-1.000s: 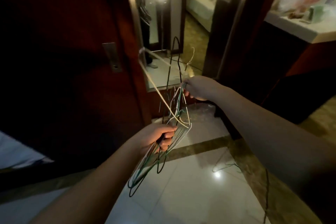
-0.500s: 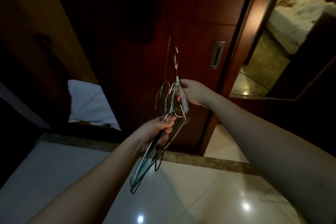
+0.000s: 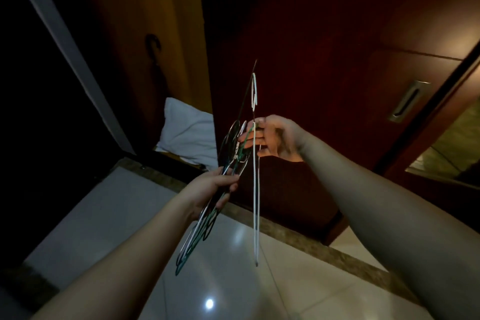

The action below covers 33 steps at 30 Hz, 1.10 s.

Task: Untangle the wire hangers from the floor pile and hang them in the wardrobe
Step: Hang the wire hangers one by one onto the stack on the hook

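At frame centre, a springy, light bundle of green and white wire hangers [image 3: 207,205] is gripped by the left hand [image 3: 210,189]; one thin white wire hanger [image 3: 255,189] is pinched near its neck, best there, by the right hand [image 3: 275,138].

A folded white cloth or pillow [image 3: 187,135] lies at centre left, low in a dim recess. A dark umbrella [image 3: 155,70] with a curved handle stands upright above it. Glossy pale floor tiles [image 3: 104,221] fill the bottom, crossed by 1 brown marble strip [image 3: 298,238].
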Each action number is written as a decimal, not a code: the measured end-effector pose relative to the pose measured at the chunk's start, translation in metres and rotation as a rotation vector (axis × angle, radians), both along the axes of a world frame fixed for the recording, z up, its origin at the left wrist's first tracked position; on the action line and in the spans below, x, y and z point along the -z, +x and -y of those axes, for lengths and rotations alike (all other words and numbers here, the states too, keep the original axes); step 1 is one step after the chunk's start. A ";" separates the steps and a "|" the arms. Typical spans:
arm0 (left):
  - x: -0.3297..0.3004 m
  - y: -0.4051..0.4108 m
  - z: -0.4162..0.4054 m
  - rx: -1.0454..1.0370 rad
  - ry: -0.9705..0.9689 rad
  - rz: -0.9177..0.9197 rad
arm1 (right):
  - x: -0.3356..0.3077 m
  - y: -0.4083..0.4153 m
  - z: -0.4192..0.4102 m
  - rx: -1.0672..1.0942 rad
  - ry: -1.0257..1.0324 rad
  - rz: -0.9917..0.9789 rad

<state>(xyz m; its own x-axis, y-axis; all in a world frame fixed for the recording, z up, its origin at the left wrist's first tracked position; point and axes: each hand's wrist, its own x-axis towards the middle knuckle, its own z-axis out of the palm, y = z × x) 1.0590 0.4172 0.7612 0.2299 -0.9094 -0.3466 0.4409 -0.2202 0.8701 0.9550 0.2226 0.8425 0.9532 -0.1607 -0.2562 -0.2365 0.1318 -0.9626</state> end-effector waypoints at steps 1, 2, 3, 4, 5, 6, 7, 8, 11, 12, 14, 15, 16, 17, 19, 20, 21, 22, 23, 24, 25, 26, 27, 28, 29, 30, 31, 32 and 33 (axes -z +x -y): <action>0.000 0.005 -0.005 -0.018 0.001 -0.005 | 0.001 0.009 -0.004 -0.009 -0.049 -0.008; -0.001 0.009 -0.009 -0.036 -0.002 -0.006 | 0.003 0.019 -0.009 -0.005 -0.105 -0.014; -0.002 0.014 -0.013 -0.049 -0.007 0.002 | 0.003 0.029 -0.013 0.003 -0.156 -0.015; -0.004 0.019 -0.017 -0.060 -0.008 0.013 | 0.004 0.039 -0.016 0.009 -0.196 -0.014; -0.006 0.024 -0.021 -0.067 -0.009 0.025 | 0.004 0.050 -0.019 0.006 -0.222 -0.016; -0.008 0.029 -0.024 -0.077 -0.010 0.036 | 0.003 0.061 -0.021 -0.001 -0.236 -0.025; -0.010 0.035 -0.028 -0.094 -0.011 0.042 | 0.002 0.072 -0.022 -0.011 -0.244 -0.037; -0.010 0.043 -0.032 -0.118 -0.008 0.047 | -0.001 0.084 -0.023 -0.023 -0.254 -0.051; -0.010 0.072 -0.042 -0.189 0.019 0.058 | -0.009 0.121 -0.022 -0.043 -0.311 -0.049; -0.011 0.084 -0.044 -0.202 0.033 0.070 | -0.012 0.135 -0.022 -0.039 -0.337 -0.035; -0.016 0.109 -0.049 -0.223 0.052 0.089 | -0.012 0.167 -0.018 -0.028 -0.362 -0.006; -0.019 0.122 -0.051 -0.236 0.050 0.086 | -0.011 0.184 -0.015 -0.016 -0.354 0.005; -0.024 0.136 -0.053 -0.260 0.041 0.078 | -0.010 0.201 -0.012 -0.003 -0.342 0.012; -0.028 0.151 -0.055 -0.295 0.029 0.070 | -0.009 0.218 -0.009 0.006 -0.336 0.014; -0.037 0.182 -0.060 -0.378 0.010 0.063 | -0.006 0.249 -0.002 0.016 -0.328 0.015; -0.041 0.198 -0.062 -0.416 0.003 0.064 | -0.006 0.264 0.002 0.019 -0.328 0.020; -0.046 0.213 -0.064 -0.451 -0.006 0.064 | -0.008 0.281 0.005 0.015 -0.341 0.029; -0.051 0.227 -0.066 -0.483 -0.014 0.064 | -0.010 0.296 0.007 0.005 -0.369 0.038; -0.055 0.239 -0.067 -0.515 -0.017 0.068 | -0.014 0.311 0.008 -0.009 -0.405 0.048; -0.059 0.250 -0.069 -0.546 -0.013 0.078 | -0.018 0.325 0.009 -0.019 -0.439 0.059; -0.062 0.260 -0.070 -0.576 -0.004 0.092 | -0.022 0.338 0.009 -0.016 -0.472 0.071; -0.064 0.269 -0.071 -0.606 0.007 0.109 | -0.026 0.349 0.008 -0.002 -0.500 0.085; -0.065 0.276 -0.073 -0.638 0.025 0.134 | -0.030 0.360 0.008 0.020 -0.525 0.098; -0.066 0.283 -0.074 -0.670 0.048 0.167 | -0.034 0.372 0.007 0.041 -0.545 0.107; -0.067 0.289 -0.075 -0.707 0.072 0.199 | -0.037 0.384 0.007 0.058 -0.559 0.112; -0.069 0.295 -0.075 -0.749 0.087 0.225 | -0.040 0.396 0.006 0.071 -0.569 0.114; -0.071 0.300 -0.075 -0.788 0.096 0.246 | -0.042 0.408 0.004 0.084 -0.576 0.115; -0.074 0.306 -0.074 -0.816 0.102 0.265 | -0.044 0.420 0.002 0.095 -0.581 0.113; -0.076 0.311 -0.075 -0.829 0.100 0.279 | -0.046 0.431 0.000 0.107 -0.579 0.111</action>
<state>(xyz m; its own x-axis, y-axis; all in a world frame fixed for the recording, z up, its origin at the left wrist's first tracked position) 1.3703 0.4918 0.8375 0.8910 -0.3800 -0.2483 0.2667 -0.0046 0.9638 1.3861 0.2228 0.8881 0.9400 -0.3412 0.0016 -0.1452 -0.4041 -0.9031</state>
